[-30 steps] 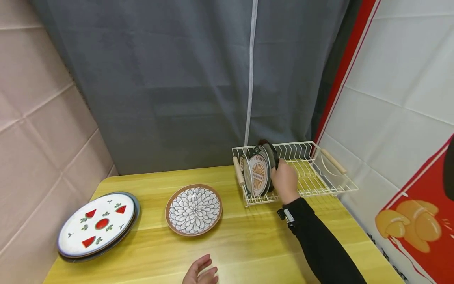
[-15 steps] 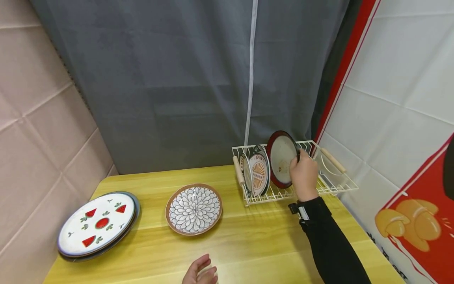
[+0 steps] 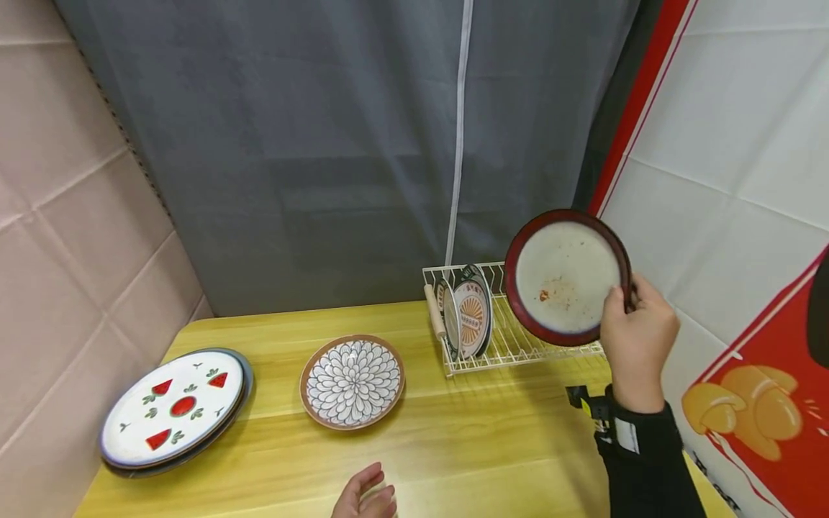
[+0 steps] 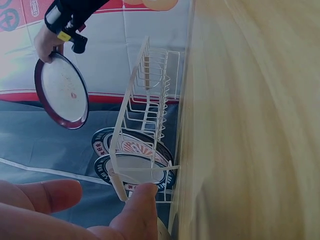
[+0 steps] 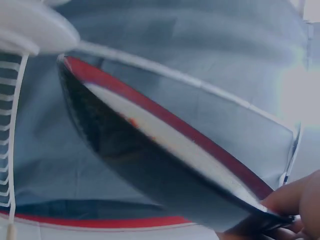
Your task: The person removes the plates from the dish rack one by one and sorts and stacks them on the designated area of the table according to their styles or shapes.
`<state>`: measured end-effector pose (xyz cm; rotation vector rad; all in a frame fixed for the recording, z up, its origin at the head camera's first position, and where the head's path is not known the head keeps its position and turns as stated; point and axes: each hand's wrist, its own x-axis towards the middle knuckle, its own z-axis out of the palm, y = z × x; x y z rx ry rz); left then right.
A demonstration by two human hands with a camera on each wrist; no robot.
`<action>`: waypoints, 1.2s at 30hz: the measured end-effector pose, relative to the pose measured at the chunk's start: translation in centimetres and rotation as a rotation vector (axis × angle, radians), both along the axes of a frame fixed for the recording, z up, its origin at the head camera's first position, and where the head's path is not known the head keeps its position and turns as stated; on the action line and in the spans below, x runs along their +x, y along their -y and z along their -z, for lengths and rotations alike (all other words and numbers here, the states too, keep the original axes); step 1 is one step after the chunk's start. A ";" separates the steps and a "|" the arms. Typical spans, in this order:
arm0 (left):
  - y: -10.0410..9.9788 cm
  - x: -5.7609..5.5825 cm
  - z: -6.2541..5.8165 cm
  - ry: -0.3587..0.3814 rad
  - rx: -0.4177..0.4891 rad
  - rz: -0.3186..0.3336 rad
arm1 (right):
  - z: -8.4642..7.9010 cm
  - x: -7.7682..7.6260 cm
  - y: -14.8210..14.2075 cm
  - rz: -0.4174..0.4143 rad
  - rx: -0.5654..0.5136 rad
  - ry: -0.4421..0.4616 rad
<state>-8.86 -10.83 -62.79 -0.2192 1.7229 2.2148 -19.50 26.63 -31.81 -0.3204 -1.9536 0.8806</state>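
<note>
My right hand pinches the right rim of a plate and holds it up above the dish rack, its face toward the head camera. The plate has a dark red rim and a pale centre with brownish specks; its dark underside shows in the right wrist view. Below it, the white wire dish rack holds several patterned plates standing on edge at its left end. My left hand is at the near edge of the table, fingers relaxed, with nothing in it. Nearest to it lies a plate with a petal pattern.
On the left of the wooden table lies a stack of large plates, the top one painted with watermelon slices. A grey curtain hangs behind the table. A white and red wall covering stands at the right.
My right hand has drawn the red-rimmed plate out of the rack, moving it right and up and turning its face toward the head camera. The left hand has stayed in place.
</note>
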 end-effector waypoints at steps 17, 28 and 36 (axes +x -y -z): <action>-1.1 -1.3 -0.6 -0.057 0.066 0.043 | 11.0 5.5 5.8 -0.548 -0.542 0.684; 0.1 -0.1 -4.9 -0.179 0.116 0.075 | 17.4 7.6 9.0 -0.688 -0.767 0.721; 1.3 0.1 -6.0 -0.070 0.012 0.055 | 18.7 8.7 9.6 -0.706 -0.814 0.764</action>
